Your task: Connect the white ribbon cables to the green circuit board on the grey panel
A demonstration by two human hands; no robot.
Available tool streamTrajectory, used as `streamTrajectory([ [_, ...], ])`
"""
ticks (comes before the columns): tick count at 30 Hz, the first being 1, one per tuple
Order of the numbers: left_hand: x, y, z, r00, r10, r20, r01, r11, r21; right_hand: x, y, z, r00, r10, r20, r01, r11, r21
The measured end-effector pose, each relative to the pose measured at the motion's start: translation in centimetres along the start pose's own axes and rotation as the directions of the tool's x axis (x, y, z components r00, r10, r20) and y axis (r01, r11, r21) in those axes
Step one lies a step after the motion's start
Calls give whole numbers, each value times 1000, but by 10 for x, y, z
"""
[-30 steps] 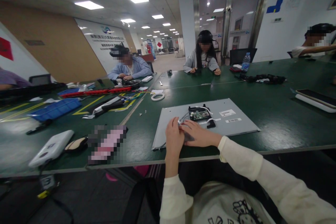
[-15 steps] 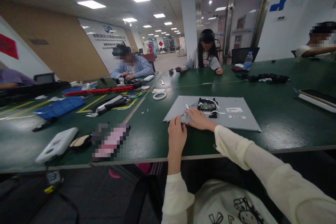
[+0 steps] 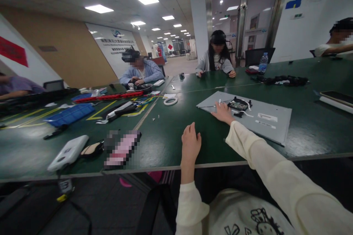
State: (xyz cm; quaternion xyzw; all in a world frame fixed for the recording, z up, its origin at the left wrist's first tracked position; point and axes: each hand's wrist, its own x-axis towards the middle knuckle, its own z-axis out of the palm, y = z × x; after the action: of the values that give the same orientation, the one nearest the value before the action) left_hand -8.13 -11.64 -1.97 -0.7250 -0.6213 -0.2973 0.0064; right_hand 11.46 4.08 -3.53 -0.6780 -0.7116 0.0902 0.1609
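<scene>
A grey metal panel lies skewed on the green table, out to the right and away from me. A small circuit board with white and thin dark wires sits on its far part. My right hand rests flat on the panel's left part, fingers stretched out, just beside the board. My left hand hovers over bare table near the front edge, fingers loosely apart, holding nothing.
To the left lie a white device, a blurred pink item, a blue tray, a red bar and a tape roll. Other people sit across the table. A bottle and dark clutter lie far right.
The panel has slid away from me and turned to the right under my right hand. My left hand came off it and now hangs over bare table.
</scene>
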Motion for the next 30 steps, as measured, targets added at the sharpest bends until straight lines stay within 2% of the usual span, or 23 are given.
streamTrajectory([
  [6, -3, -2, -4, 998, -23, 58, 24, 999, -22, 19, 34, 0, 979, 182, -89, -184, 983, -6],
  [12, -6, 0, -6, 997, -38, 62, 40, 999, -27, 34, 89, -2, 903, 372, -215, -375, 927, 27],
  [17, -10, 4, -4, 995, -49, 83, 49, 999, -6, 37, 142, -9, 842, 465, -273, -465, 882, 68],
  [22, -12, 4, -6, 993, -57, 99, 58, 998, -8, 44, 186, -14, 791, 548, -273, -546, 833, 90],
  [26, -10, 5, -9, 992, -53, 117, 54, 999, -5, 52, 212, -19, 773, 568, -282, -567, 819, 94],
  [30, -9, 3, -9, 991, -39, 129, 37, 999, 13, 55, 227, -26, 752, 594, -286, -595, 798, 93],
])
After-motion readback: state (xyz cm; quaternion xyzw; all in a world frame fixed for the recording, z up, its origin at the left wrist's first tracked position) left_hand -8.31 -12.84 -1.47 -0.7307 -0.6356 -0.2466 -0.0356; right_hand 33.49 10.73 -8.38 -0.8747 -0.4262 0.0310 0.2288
